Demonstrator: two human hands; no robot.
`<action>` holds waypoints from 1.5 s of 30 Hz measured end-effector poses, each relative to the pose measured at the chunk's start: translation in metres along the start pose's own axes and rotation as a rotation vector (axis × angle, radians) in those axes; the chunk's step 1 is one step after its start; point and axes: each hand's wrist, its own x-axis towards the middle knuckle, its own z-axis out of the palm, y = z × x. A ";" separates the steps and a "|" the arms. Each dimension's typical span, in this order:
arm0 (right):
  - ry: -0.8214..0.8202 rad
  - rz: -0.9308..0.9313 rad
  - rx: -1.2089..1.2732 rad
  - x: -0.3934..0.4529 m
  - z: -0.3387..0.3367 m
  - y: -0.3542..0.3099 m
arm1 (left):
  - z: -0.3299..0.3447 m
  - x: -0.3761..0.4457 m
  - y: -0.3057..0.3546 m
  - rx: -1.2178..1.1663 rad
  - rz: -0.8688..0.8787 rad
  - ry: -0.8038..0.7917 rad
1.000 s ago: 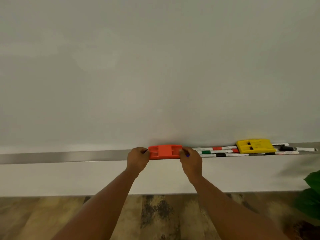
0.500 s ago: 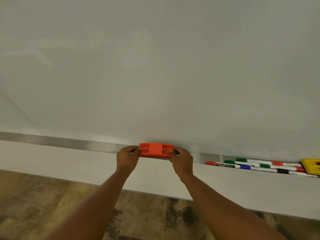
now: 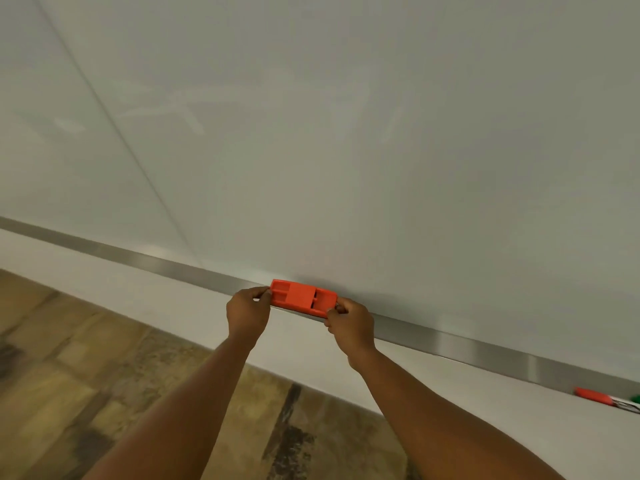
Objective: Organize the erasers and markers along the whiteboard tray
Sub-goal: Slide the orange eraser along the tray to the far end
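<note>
An orange eraser (image 3: 300,297) rests on the silver whiteboard tray (image 3: 485,351), which runs diagonally from upper left to lower right. My left hand (image 3: 246,311) pinches the eraser's left end. My right hand (image 3: 349,325) pinches its right end. At the far right edge of the tray, a marker with an orange-red cap (image 3: 594,396) and the tip of a green marker (image 3: 635,398) are just in view. The yellow eraser is out of frame.
The large white whiteboard (image 3: 346,133) fills the upper view, with a vertical panel seam at the left. Below the tray is a white wall strip (image 3: 173,303), then wood-patterned floor (image 3: 86,375).
Both hands have slid the orange eraser leftward along the tray, away from the markers. The markers and yellow eraser have drifted to the right edge or out of view.
</note>
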 end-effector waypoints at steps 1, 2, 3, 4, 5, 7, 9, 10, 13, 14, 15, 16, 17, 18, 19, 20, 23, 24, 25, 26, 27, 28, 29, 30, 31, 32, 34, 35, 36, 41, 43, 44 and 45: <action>-0.020 0.014 0.015 0.004 0.013 -0.004 | -0.007 0.010 -0.006 -0.003 -0.013 0.009; -0.039 0.028 0.027 0.007 0.025 -0.008 | -0.013 0.020 -0.012 -0.005 -0.025 0.015; -0.056 0.037 0.038 0.010 0.037 -0.012 | -0.018 0.030 -0.018 -0.008 -0.036 0.019; -0.074 0.045 0.047 0.014 0.048 -0.016 | -0.023 0.039 -0.023 -0.011 -0.048 0.022; -0.091 0.051 0.055 0.017 0.059 -0.019 | -0.027 0.049 -0.028 -0.016 -0.058 0.025; -0.117 0.081 0.072 0.025 0.078 -0.026 | -0.033 0.065 -0.038 -0.022 -0.079 0.034; -0.153 0.137 0.101 0.033 0.096 -0.034 | -0.038 0.078 -0.048 -0.025 -0.104 0.047; -0.183 0.169 0.116 0.038 0.105 -0.037 | -0.040 0.084 -0.053 -0.017 -0.112 0.049; -0.261 0.233 0.144 0.050 0.126 -0.043 | -0.042 0.101 -0.067 0.039 -0.092 0.020; -0.279 0.242 0.139 0.054 0.132 -0.044 | -0.042 0.106 -0.071 0.065 -0.084 0.007; -0.292 0.253 0.126 0.058 0.136 -0.046 | -0.041 0.110 -0.074 0.087 -0.079 -0.002; -0.301 0.261 0.112 0.061 0.139 -0.047 | -0.041 0.114 -0.077 0.096 -0.081 -0.007; -0.307 0.268 0.102 0.064 0.142 -0.047 | -0.039 0.116 -0.080 0.096 -0.081 -0.008; -0.309 0.273 0.093 0.067 0.145 -0.047 | -0.038 0.119 -0.082 0.095 -0.079 -0.008; -0.311 0.278 0.086 0.069 0.147 -0.046 | -0.037 0.120 -0.083 0.097 -0.072 -0.008; -0.314 0.282 0.077 0.071 0.149 -0.045 | -0.035 0.122 -0.084 0.099 -0.068 -0.009; -0.332 0.298 0.042 0.076 0.156 -0.039 | -0.033 0.125 -0.086 0.103 -0.084 -0.008; -0.335 0.296 0.031 0.077 0.159 -0.037 | -0.032 0.126 -0.088 0.107 -0.098 -0.010; -0.335 0.292 0.023 0.079 0.161 -0.035 | -0.031 0.127 -0.090 0.120 -0.111 -0.014; -0.335 0.290 0.016 0.080 0.162 -0.034 | -0.031 0.128 -0.092 0.138 -0.127 -0.016; -0.334 0.292 0.008 0.082 0.163 -0.033 | -0.031 0.129 -0.094 0.153 -0.139 -0.016; -0.335 0.299 -0.001 0.084 0.163 -0.033 | -0.030 0.130 -0.095 0.160 -0.148 -0.016; -0.340 0.307 -0.012 0.084 0.163 -0.033 | -0.030 0.131 -0.095 0.164 -0.152 -0.020; -0.345 0.316 -0.023 0.084 0.164 -0.034 | -0.029 0.132 -0.095 0.173 -0.155 -0.029; -0.346 0.319 -0.027 0.084 0.162 -0.035 | -0.028 0.132 -0.094 0.190 -0.149 -0.044; -0.347 0.321 -0.027 0.083 0.162 -0.035 | -0.026 0.132 -0.094 0.207 -0.146 -0.061; -0.350 0.328 -0.023 0.083 0.162 -0.035 | -0.025 0.131 -0.095 0.238 -0.135 -0.084; -0.352 0.322 -0.029 0.083 0.162 -0.034 | -0.025 0.130 -0.095 0.249 -0.129 -0.089; -0.358 0.310 -0.040 0.084 0.162 -0.033 | -0.025 0.129 -0.096 0.254 -0.127 -0.092; -0.406 0.275 -0.061 0.084 0.164 -0.029 | -0.023 0.128 -0.102 0.309 -0.138 -0.155; -0.449 0.267 -0.071 0.081 0.164 -0.030 | -0.025 0.129 -0.104 0.337 -0.141 -0.178; -0.464 0.266 -0.075 0.078 0.163 -0.031 | -0.026 0.129 -0.104 0.342 -0.148 -0.190; -0.470 0.261 -0.077 0.075 0.161 -0.033 | -0.027 0.130 -0.104 0.336 -0.161 -0.200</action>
